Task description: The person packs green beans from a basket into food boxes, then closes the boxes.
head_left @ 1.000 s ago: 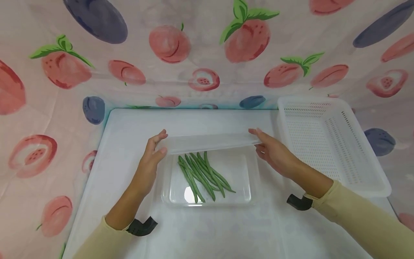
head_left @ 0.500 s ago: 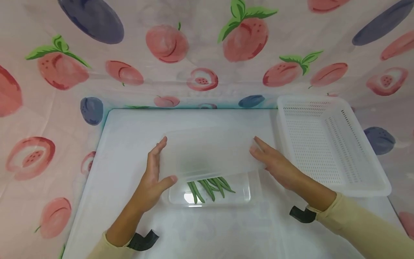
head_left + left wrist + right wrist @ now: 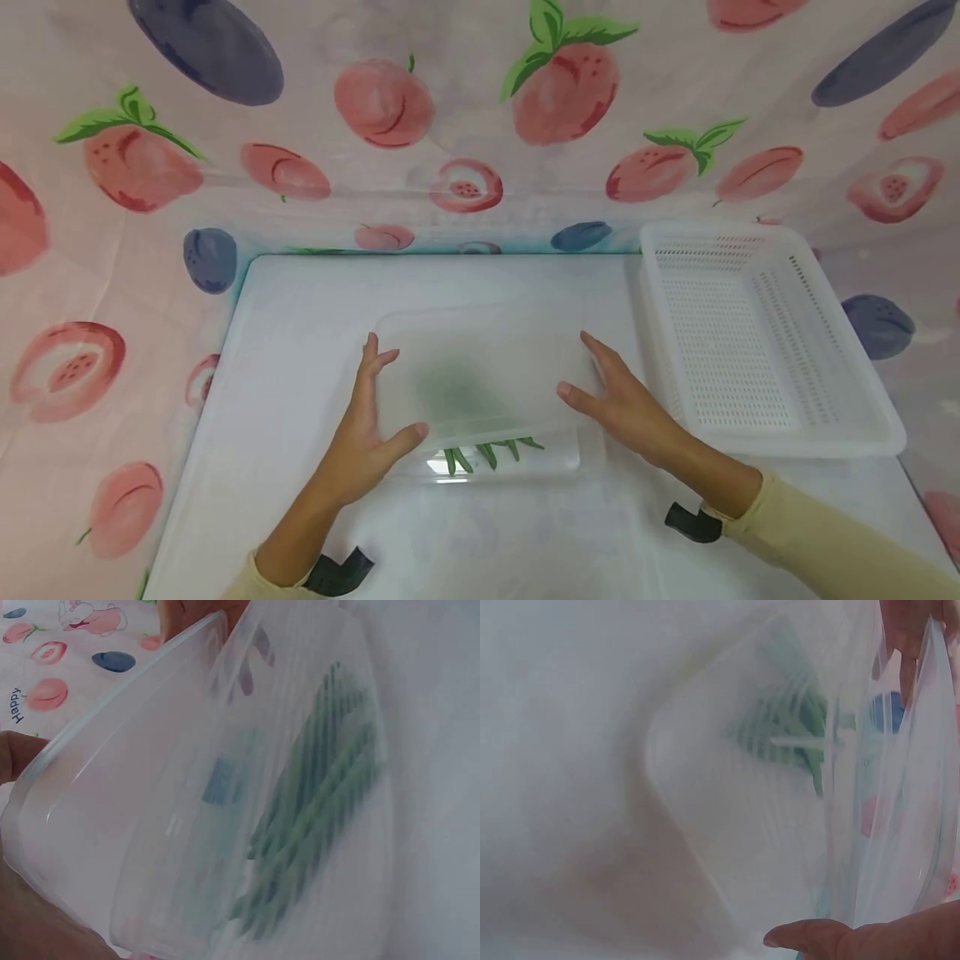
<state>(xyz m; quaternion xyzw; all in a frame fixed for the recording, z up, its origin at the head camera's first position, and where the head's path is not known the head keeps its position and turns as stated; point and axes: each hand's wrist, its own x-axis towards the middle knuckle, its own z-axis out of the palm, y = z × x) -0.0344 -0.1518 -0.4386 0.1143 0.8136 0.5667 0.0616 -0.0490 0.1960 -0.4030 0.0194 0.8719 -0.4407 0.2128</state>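
Note:
A translucent plastic lid (image 3: 495,358) is held slightly tilted over a clear plastic box (image 3: 590,454). Green beans (image 3: 487,455) lie in the box; only their near ends show below the lid, the rest being a green blur through it. My left hand (image 3: 358,454) grips the lid's left side, thumb at the near edge. On the other side my right hand (image 3: 637,408) holds the right edge between thumb and fingers. In the left wrist view, a gap separates the lid (image 3: 112,757) from the box, and the beans (image 3: 307,802) show through the ribbed wall.
A white perforated basket (image 3: 885,417) stands on the right of the white table (image 3: 300,292). Behind the table hangs a fruit-print cloth (image 3: 300,83). Dark wrist mounts (image 3: 339,572) jut from both sleeves.
The lid has swung from nearly edge-on to nearly flat and come down toward me, covering most of the beans. Both hands moved nearer with it; the box stayed put.

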